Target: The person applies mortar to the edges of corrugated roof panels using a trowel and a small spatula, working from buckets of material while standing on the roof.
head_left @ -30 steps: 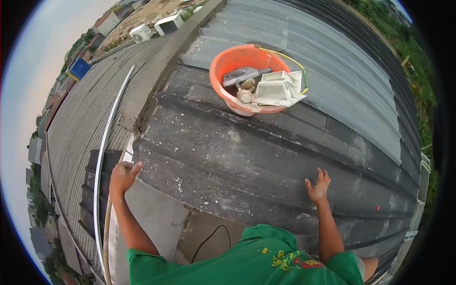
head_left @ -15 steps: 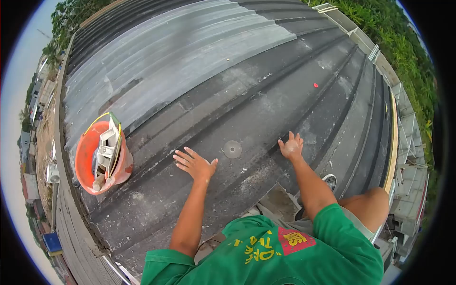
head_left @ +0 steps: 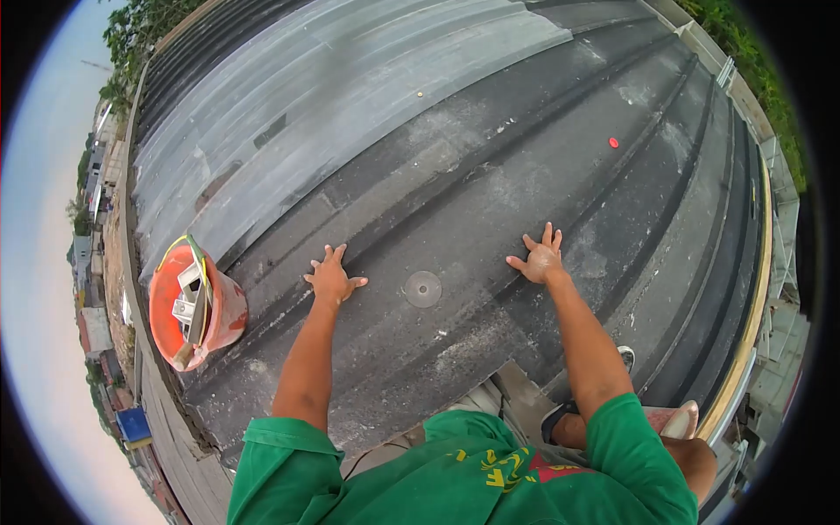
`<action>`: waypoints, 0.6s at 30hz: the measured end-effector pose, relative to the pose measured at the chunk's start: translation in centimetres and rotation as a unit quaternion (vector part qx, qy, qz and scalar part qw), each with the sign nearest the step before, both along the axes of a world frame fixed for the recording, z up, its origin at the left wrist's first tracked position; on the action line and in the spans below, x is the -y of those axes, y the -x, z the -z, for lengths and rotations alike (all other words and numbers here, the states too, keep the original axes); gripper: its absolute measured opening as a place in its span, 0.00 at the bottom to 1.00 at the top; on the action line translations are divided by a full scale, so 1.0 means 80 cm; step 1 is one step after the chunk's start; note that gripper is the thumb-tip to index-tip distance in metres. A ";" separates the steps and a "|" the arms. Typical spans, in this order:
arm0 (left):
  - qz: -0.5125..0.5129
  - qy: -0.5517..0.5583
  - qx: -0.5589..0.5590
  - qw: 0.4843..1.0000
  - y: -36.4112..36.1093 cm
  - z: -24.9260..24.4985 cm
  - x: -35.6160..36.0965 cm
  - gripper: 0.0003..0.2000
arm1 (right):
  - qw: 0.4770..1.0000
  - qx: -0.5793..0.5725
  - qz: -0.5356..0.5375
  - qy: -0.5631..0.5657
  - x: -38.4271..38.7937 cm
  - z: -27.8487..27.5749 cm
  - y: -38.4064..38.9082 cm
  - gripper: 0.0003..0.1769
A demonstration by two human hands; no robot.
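My left hand (head_left: 333,277) is over the dark ribbed roof sheet (head_left: 472,236), fingers spread and holding nothing. To its right, my right hand (head_left: 540,258) is likewise spread and bare, with pale dust on its back. Between the two, a little nearer to me, a round translucent disc (head_left: 423,289) lies on the sheet. Left of my left hand stands an orange bucket (head_left: 229,311) with a yellow-green handle. Inside it are white pieces (head_left: 185,306) and a tool with a wooden handle (head_left: 184,354).
Grey translucent corrugated sheeting (head_left: 350,79) covers the far left of the roof. A small red cap-like disc (head_left: 613,143) lies farther off to the right. A concrete ledge (head_left: 166,394) runs along the left edge; pale timber edging (head_left: 754,332) follows the right edge, with a drop beyond.
Both hands have reached farther forward, and their fingers have spread. The view has shifted, so the bucket and the discs appear in slightly different places.
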State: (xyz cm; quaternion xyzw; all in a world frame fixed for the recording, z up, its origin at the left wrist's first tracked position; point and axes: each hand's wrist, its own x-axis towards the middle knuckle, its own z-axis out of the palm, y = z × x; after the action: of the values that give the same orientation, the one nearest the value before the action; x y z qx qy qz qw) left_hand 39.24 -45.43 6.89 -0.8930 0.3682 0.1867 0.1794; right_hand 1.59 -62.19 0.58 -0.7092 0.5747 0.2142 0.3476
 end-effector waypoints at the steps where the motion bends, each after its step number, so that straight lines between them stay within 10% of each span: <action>1: 0.011 0.011 -0.009 1.000 -0.007 0.008 0.000 0.48 | 0.999 -0.012 -0.039 0.011 0.007 0.044 0.003 0.47; 6: 0.020 0.004 -0.018 1.000 -0.010 0.003 0.002 0.49 | 0.985 -0.069 -0.158 0.015 0.018 0.008 -0.009 0.49; 8: 0.054 -0.027 -0.016 0.998 -0.007 -0.005 0.006 0.49 | 1.000 -0.007 0.004 -0.023 0.014 -0.013 -0.002 0.49; 14: 0.004 -0.044 -0.057 0.997 -0.019 -0.013 0.004 0.60 | 0.996 -0.086 -0.025 -0.016 0.044 -0.027 -0.006 0.60; 18: -0.011 -0.029 -0.070 0.997 -0.022 0.000 0.010 0.62 | 0.986 -0.001 0.161 0.051 0.084 0.020 0.012 0.67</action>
State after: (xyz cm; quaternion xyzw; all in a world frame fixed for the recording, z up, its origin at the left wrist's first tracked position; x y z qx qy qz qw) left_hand 40.97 -46.23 6.87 -0.8761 0.3646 0.2616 0.1764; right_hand 0.62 -68.90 -0.99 -0.6239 0.6921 0.1268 0.3401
